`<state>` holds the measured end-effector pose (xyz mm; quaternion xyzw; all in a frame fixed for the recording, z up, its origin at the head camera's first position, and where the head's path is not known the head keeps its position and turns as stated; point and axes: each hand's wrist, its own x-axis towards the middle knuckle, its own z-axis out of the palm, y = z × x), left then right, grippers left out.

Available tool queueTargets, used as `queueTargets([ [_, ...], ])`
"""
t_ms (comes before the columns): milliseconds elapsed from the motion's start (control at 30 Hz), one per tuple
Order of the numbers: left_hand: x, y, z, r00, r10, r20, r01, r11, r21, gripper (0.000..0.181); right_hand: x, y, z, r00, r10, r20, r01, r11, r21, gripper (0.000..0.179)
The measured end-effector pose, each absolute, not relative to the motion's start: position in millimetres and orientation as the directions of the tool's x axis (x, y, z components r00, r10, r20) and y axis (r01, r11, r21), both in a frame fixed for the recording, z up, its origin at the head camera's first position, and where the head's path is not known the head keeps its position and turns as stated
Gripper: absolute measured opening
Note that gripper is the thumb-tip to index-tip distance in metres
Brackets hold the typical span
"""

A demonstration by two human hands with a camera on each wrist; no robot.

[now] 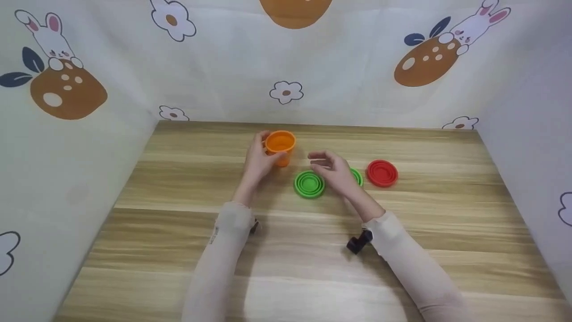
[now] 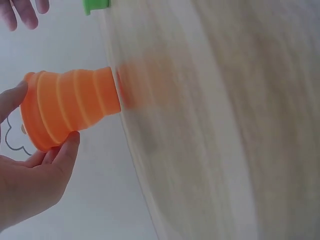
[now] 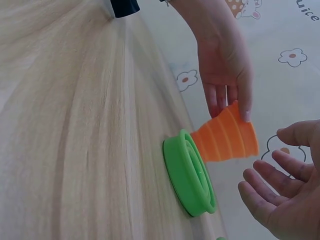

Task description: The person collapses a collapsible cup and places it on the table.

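An orange collapsible cup (image 1: pixel 280 142), drawn out to its full ribbed height, stands upright at the back of the table. My left hand (image 1: pixel 260 158) grips it near the rim, thumb on one side and fingers on the other. In the left wrist view the base of the cup (image 2: pixel 75 107) is at the tabletop; whether it touches cannot be told. My right hand (image 1: pixel 333 172) hovers to the right of the cup with loosely bent fingers and nothing in them. Just below its fingertips lies a flattened green collapsible cup (image 1: pixel 309 184); another green one (image 1: pixel 356 177) is partly hidden behind this hand.
A flattened red collapsible cup (image 1: pixel 382 173) lies right of the green ones. Beneath everything is a wood-grain table (image 1: pixel 304 286), bounded at the back and sides by a patterned cloth (image 1: pixel 232 76). A black wrist device (image 1: pixel 359 242) sticks out from the right sleeve.
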<state>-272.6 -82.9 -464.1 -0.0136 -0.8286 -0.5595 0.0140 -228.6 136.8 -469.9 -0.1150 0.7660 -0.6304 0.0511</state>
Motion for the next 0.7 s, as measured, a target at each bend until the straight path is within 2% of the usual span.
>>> queueTargets([
  [367,-256,-74,-452,-0.994,0.091,0.067,0.089,0.264,0.961,0.067,-225,144,-466,-0.974,-0.209,0.09,-0.133,0.2,-0.971,0.036],
  [700,-239,-67,-439,-0.985,0.169,0.025,0.076,0.304,0.95,0.072,-217,154,-461,-0.973,-0.192,0.127,-0.164,0.195,-0.967,0.037],
])
